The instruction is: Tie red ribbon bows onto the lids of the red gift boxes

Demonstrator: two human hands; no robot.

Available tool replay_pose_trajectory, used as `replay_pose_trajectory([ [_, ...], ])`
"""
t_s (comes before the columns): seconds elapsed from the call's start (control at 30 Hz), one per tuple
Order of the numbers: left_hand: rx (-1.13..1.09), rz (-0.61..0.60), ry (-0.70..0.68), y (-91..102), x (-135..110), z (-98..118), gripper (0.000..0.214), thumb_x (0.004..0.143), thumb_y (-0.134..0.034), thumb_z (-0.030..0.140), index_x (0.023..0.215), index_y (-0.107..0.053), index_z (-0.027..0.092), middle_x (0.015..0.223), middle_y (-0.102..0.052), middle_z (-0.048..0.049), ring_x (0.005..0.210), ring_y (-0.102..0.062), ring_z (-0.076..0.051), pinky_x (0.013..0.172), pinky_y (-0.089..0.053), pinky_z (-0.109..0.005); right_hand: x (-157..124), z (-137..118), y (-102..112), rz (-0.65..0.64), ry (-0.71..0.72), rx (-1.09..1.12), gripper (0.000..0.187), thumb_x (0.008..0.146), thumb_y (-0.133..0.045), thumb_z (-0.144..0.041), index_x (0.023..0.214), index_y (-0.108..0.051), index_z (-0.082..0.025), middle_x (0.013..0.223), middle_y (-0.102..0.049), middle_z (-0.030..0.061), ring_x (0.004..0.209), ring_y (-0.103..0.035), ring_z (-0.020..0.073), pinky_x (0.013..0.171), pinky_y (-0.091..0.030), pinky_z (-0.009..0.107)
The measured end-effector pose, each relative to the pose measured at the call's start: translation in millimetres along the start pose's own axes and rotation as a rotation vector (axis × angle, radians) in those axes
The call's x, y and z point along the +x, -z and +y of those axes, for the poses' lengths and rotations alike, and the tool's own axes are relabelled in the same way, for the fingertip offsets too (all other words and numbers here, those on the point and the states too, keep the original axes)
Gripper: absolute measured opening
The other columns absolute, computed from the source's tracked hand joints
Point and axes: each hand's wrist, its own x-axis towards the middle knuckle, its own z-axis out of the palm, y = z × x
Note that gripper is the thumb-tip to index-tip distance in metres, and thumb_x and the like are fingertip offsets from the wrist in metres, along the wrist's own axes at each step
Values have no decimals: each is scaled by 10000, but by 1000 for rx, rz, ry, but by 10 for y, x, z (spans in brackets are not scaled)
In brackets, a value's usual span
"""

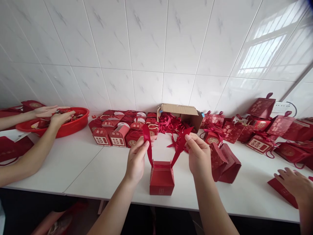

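Note:
In front of me a small red gift box (161, 186) stands upright near the table's front edge. A dark red ribbon (178, 150) runs through its top, one end rising on each side. My left hand (139, 156) pinches the left end between thumb and fingers, above and left of the box. My right hand (199, 155) pinches the right end, above and right of it. Both ends are pulled up and apart in a V, and no knot shows. The curled fingers of each hand hide part of the grip.
Rows of red gift boxes (118, 138) stand behind, left of a cardboard carton (179, 108) spilling red ribbons (168, 123). More boxes (226, 163) crowd the right. At left, another person's hands (61, 118) are over a red basin (79, 124); at far right, another hand (293, 184) touches red card.

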Motion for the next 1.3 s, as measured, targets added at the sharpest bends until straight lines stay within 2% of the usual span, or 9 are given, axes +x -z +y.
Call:
replay_pose_trajectory([
  [0.2, 41, -92, -27, -10, -24, 19, 206, 900, -513, 301, 891, -674, 172, 860, -640, -51, 872, -571, -181, 783, -420, -281, -20, -32, -31, -31, -57, 0, 225, 773, -699, -383, 791, -592, -185, 751, -581, 6, 688, -541, 115, 636, -440, 224],
  [0.37, 182, -298, 7, -38, -52, 98, 363, 937, -441, 341, 628, -518, 168, 619, -509, 1, 638, -493, -128, 657, -380, -262, -73, -53, -152, -291, -139, -186, 238, 844, -607, -416, 884, -573, -184, 608, -529, -37, 430, -404, 58, 411, -301, 180],
  [0.43, 312, -366, 49, -47, -49, 110, 370, 926, -464, 353, 607, -483, 167, 590, -475, 15, 595, -456, -115, 610, -358, -251, -96, -59, -181, -409, -118, -234, 237, 852, -587, -405, 826, -604, -170, 633, -537, -16, 509, -464, 78, 461, -360, 189],
  [0.5, 421, -391, 78, -49, -41, 99, 343, 912, -487, 358, 628, -497, 166, 597, -474, 21, 592, -445, -110, 589, -350, -241, -121, -64, -188, -549, -90, -206, 213, 845, -590, -376, 818, -638, -171, 732, -594, 16, 692, -564, 125, 624, -462, 225],
  [0.6, 459, -395, 97, -33, -33, 63, 278, 896, -497, 361, 707, -555, 164, 643, -505, 16, 628, -466, -116, 589, -364, -233, -147, -55, -178, -688, -83, -133, 206, 839, -612, -322, 993, -664, -196, 920, -647, 38, 864, -597, 159, 776, -491, 273],
  [0.73, 466, -423, 148, 11, -12, 59, 211, 870, -507, 321, 757, -581, 160, 676, -533, 9, 668, -490, -127, 620, -383, -239, -119, -14, -143, -700, 18, -232, 199, 916, -521, -292, 965, -683, -187, 817, -635, 36, 760, -582, 134, 706, -490, 256],
  [0.97, 394, -433, 268, 61, 63, 138, 186, 809, -495, 247, 674, -584, 155, 662, -534, 6, 661, -463, -122, 631, -356, -246, -9, -3, -9, -928, 254, -451, 251, 942, -432, -149, 980, -676, -198, 921, -597, 65, 868, -560, 160, 779, -462, 305],
  [1.13, 360, -358, 354, 42, 76, 144, 244, 805, -551, 308, 604, -536, 171, 633, -510, 17, 655, -466, -123, 633, -379, -239, -8, 37, 27, -873, 493, -719, 360, 882, -382, -24, 1016, -660, -210, 940, -628, 58, 856, -487, 188, 787, -421, 356],
  [1.3, 407, -391, 339, 41, 51, 168, 273, 851, -510, 358, 742, -681, 174, 793, -668, -28, 858, -603, -193, 840, -459, -296, -27, 85, 37, -772, 585, -852, 342, 868, -401, -13, 1007, -652, -200, 922, -642, 46, 845, -476, 189, 756, -388, 362],
])
